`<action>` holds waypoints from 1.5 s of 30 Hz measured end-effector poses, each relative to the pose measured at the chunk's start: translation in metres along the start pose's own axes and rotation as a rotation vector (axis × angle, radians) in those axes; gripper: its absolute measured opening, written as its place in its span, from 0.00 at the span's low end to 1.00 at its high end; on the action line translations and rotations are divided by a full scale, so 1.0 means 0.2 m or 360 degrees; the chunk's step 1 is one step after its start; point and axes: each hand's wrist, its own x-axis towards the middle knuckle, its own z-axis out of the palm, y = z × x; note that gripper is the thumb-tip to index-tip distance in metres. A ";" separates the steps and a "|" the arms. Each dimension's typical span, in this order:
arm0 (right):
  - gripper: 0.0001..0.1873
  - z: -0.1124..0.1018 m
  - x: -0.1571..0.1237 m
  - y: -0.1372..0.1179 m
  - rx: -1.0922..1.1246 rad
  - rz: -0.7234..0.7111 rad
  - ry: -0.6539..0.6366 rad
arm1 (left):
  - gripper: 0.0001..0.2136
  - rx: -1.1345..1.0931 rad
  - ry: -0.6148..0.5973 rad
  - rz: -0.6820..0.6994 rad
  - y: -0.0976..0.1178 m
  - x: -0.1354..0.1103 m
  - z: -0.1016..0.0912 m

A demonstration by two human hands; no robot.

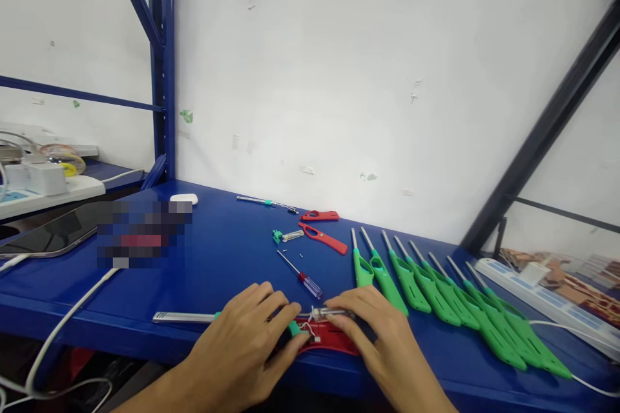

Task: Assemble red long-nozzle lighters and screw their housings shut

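At the table's front edge lies an open red lighter shell half [334, 341], with thin white wires and small parts on it. My left hand [256, 335] is closed over its left end, thumb and fingertips around a green trigger piece [294, 328]. A long metal lighter tube [184, 317] sticks out leftward from under this hand. Between the thumb and fingers of my right hand [375, 326] is a clear fuel tank [325, 313], held at the shell's upper edge. The palm side of both hands is hidden. A screwdriver [310, 284] with a clear purple handle lies just beyond them.
Farther back lie two red shell halves [325, 239], another tank with a green piece [285, 236], a metal tube [254, 200] and tiny screws. Several green lighters [421, 281] stand in a row at right, beside a power strip [547, 297]. A phone [53, 232] and cables are left.
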 end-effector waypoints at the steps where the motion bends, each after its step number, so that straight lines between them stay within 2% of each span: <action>1: 0.08 -0.01 0.00 0.00 -0.0029 -0.0005 -0.0033 | 0.09 -0.0020 -0.0002 0.0001 0.00 0.00 0.00; 9: 0.10 -0.04 -0.02 -0.01 -0.0180 0.0026 -0.0253 | 0.08 -0.0074 -0.0028 0.0058 -0.01 0.02 -0.01; 14: 0.11 -0.04 -0.02 -0.02 -0.0267 -0.0017 -0.0288 | 0.12 0.0025 -0.0032 0.0127 0.00 0.03 -0.02; 19: 0.13 -0.04 -0.02 -0.02 -0.0344 -0.0077 -0.0245 | 0.12 0.0056 -0.0087 0.0104 0.01 0.01 -0.02; 23: 0.13 -0.06 -0.03 -0.02 -0.0406 -0.0108 -0.0214 | 0.08 -0.0046 -0.0083 0.0041 0.01 0.01 -0.01; 31: 0.12 -0.08 -0.04 -0.01 -0.0511 -0.0125 -0.0190 | 0.06 -0.0135 -0.0231 -0.0071 0.01 0.02 -0.03; 38: 0.14 -0.05 -0.04 -0.01 -0.0506 -0.0175 -0.0159 | 0.09 -0.0087 -0.0296 0.0018 0.01 0.02 -0.03; 45: 0.15 -0.05 -0.04 -0.02 -0.0508 -0.0264 -0.0126 | 0.08 -0.0025 -0.0207 0.0108 0.00 0.04 -0.03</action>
